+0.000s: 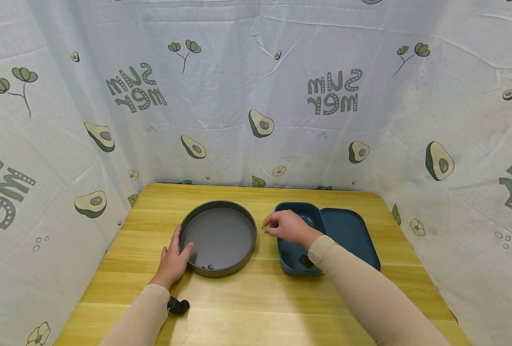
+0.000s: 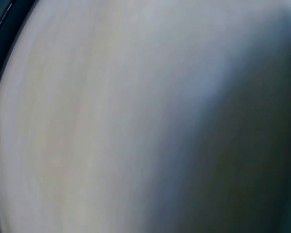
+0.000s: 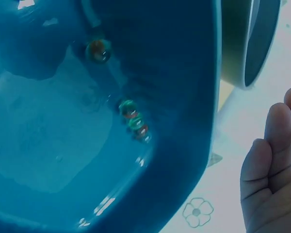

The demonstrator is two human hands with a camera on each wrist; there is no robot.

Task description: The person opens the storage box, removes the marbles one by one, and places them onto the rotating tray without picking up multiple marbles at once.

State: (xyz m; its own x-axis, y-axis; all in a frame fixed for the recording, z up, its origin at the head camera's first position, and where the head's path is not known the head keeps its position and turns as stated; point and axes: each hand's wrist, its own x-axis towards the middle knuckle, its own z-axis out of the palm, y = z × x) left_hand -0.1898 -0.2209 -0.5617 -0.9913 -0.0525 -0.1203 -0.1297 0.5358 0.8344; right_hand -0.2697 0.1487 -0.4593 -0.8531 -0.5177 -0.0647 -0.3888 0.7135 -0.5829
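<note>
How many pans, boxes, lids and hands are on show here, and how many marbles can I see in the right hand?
Grey pan: 1
Blue box: 1
Blue lid: 1
Hands, left hand and right hand: 2
Marble visible in the right hand: 1
Total: 6

Pale, creased fabric curtain [image 1: 221, 91] across the top and down both sides of the frame, printed with avocado halves [image 1: 261, 124], grey mirrored "summer" lettering [image 1: 334, 91] and small flowers [image 1: 279, 171]. Yellowish wood-grain tabletop [image 1: 238, 312] spanning the lower middle. Soft light throughout, faint shadows at bottom centre.
</note>
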